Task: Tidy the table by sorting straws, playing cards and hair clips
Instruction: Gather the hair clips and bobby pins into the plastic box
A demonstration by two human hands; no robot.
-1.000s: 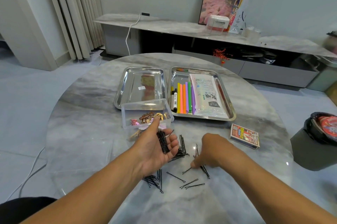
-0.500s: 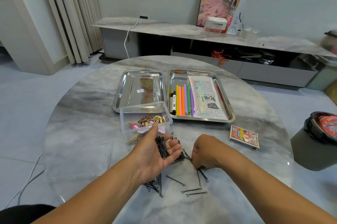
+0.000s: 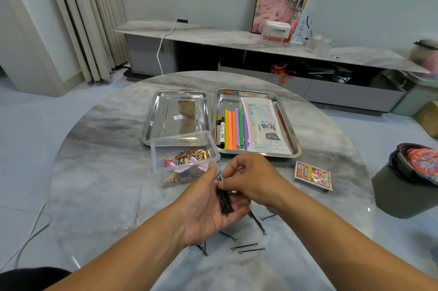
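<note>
1. Empty shiny steel tray (image 3: 163,110) sits far-left on the round grey marble table (image 3: 94,172); nothing in it
2. Clear plastic tub (image 3: 166,148) just in front of that tray, holds gold, brown & pink hair clips (image 3: 189,156); a few brown clips lie on the table against its near wall
3. L hand (image 3: 203,212) is palm-up w/ fingers loosely cupped, cradling a bundle of thin black bobby pins (image 3: 224,200); bundle's long axis runs roughly away from the person, toward the tub
4. R hand (image 3: 251,179) is directly over the L palm, fingertips pinched together on a few pins at the bundle's far end; looks like it's feeding them into the L hand, exact count can't tell
5. Loose black pins on table (image 3: 248,247) lie below & near-right of both hands, so R hand is nearer; most lie roughly crosswise. More pins peek out under the L wrist
6. Key relation: tub is just ahead-left of the L hand, so the dump looks like a short forward tip
7. Second steel tray (image 3: 291,132) right of the first already holds coloured straws (image 3: 234,129), a marker & a white packet
8. Card box w/ red print (image 3: 312,177) on table right of the R hand, not sorted yet
</note>
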